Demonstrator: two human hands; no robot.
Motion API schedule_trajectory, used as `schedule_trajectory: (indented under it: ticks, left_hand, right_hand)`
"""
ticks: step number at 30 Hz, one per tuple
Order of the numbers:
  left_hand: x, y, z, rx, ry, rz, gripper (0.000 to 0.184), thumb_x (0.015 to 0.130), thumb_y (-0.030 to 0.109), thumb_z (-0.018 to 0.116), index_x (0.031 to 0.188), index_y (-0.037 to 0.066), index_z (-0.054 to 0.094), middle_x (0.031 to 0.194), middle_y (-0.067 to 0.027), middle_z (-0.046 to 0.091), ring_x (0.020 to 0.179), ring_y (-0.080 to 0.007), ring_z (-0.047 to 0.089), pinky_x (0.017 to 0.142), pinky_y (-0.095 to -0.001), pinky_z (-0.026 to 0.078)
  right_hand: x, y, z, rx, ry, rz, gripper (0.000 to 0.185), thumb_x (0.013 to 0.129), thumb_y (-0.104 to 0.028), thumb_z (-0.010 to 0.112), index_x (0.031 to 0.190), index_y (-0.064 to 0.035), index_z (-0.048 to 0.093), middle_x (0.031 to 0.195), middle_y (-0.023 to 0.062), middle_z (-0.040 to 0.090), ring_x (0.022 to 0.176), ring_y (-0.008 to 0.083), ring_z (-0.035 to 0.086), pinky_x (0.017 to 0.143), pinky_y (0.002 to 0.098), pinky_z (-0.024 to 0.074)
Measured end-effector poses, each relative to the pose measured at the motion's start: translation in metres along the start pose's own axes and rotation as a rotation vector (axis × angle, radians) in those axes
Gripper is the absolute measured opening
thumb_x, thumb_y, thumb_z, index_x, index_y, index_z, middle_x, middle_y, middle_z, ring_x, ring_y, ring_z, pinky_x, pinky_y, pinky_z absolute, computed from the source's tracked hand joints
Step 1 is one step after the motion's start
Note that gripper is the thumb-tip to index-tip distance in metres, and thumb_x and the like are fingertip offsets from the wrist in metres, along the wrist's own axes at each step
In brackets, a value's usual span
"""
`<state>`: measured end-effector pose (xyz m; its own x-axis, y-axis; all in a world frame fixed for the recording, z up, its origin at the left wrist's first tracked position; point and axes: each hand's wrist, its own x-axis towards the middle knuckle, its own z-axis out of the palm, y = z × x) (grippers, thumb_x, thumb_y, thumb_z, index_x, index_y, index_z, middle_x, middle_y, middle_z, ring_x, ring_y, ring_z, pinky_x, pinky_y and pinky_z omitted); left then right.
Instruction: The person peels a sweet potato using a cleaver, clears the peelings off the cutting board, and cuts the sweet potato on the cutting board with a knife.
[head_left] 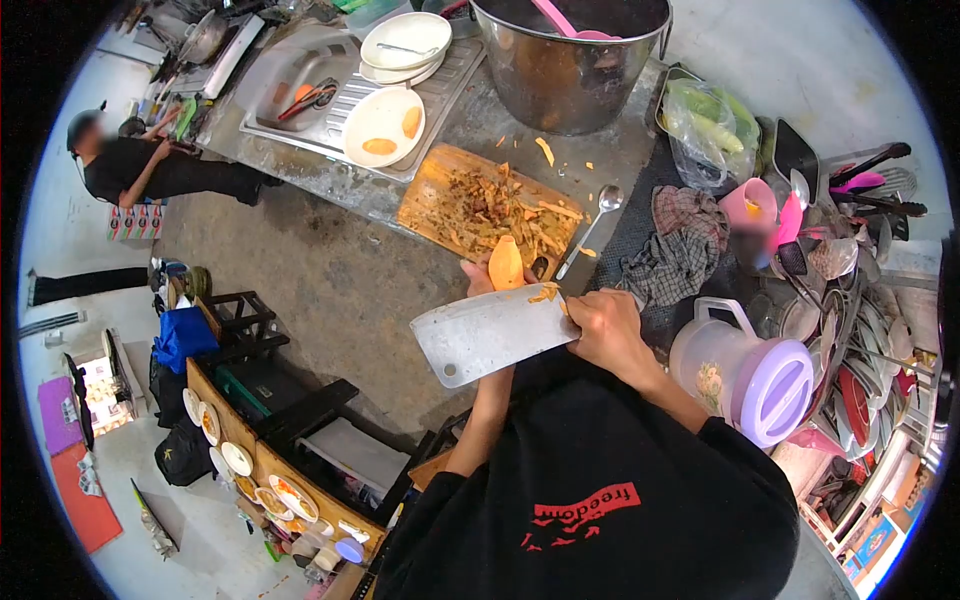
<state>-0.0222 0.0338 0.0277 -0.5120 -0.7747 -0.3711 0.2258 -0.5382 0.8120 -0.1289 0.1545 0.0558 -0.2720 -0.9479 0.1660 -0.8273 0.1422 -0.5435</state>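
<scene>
My right hand (612, 330) grips a broad cleaver (485, 338) by its handle, with the blade pointing left and orange shavings stuck near its upper edge. Behind the blade, my left hand (478, 279) is closed around a peeled orange root vegetable (506, 262), its tapered end up. Most of that hand's fingers are hidden by the cleaver. Just beyond lies a wooden cutting board (432, 186), heaped with orange and brown peelings (500, 205). A metal spoon (600, 212) rests at the board's right. Farther back, a white plate (356, 128) carries orange pieces.
A steel sink (262, 105) and stacked plates (408, 42) are at back left, a large metal pot (570, 85) at the back. To the right are a checkered cloth (675, 240) and a purple-lidded jug (772, 392). A person in black (130, 165) stands far left.
</scene>
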Motion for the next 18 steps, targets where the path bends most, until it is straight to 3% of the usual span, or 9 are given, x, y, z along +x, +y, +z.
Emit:
schedule_trajectory:
  ticks: [3, 9, 18]
  left_hand:
    - [-0.002, -0.005, 0.0, 0.041, 0.07, 0.073, 0.06, 0.095, 0.059, 0.029, 0.099, 0.005, 0.053, 0.077, -0.0042, 0.057, 0.065, -0.0113, 0.056, 0.061, -0.0232, 0.048]
    - [-0.014, 0.002, 0.004, 0.041, 0.044, 0.145, 0.051, 0.096, 0.053, 0.038, 0.104, 0.005, 0.053, 0.083, -0.0034, 0.055, 0.073, -0.01, 0.055, 0.066, -0.0241, 0.047]
    - [-0.015, -0.001, 0.006, 0.086, 0.065, 0.147, 0.048, 0.097, 0.052, 0.037, 0.102, 0.006, 0.052, 0.082, -0.0026, 0.053, 0.071, -0.0088, 0.052, 0.064, -0.0233, 0.045]
  right_hand:
    - [-0.002, 0.002, 0.005, 0.028, 0.06, -0.009, 0.028, 0.045, -0.008, 0.074, 0.062, -0.0059, 0.051, 0.057, 0.0097, 0.055, 0.054, 0.0301, 0.056, 0.051, 0.0403, 0.0432]
    - [-0.001, -0.003, 0.0, 0.037, -0.048, 0.051, 0.03, 0.049, -0.011, 0.079, 0.068, -0.0033, 0.057, 0.061, 0.013, 0.059, 0.061, 0.0336, 0.061, 0.056, 0.043, 0.0477]
    - [0.001, -0.002, 0.011, 0.035, 0.021, 0.057, 0.03, 0.046, -0.006, 0.076, 0.065, -0.0053, 0.054, 0.06, 0.01, 0.057, 0.059, 0.0306, 0.059, 0.053, 0.0407, 0.0446]
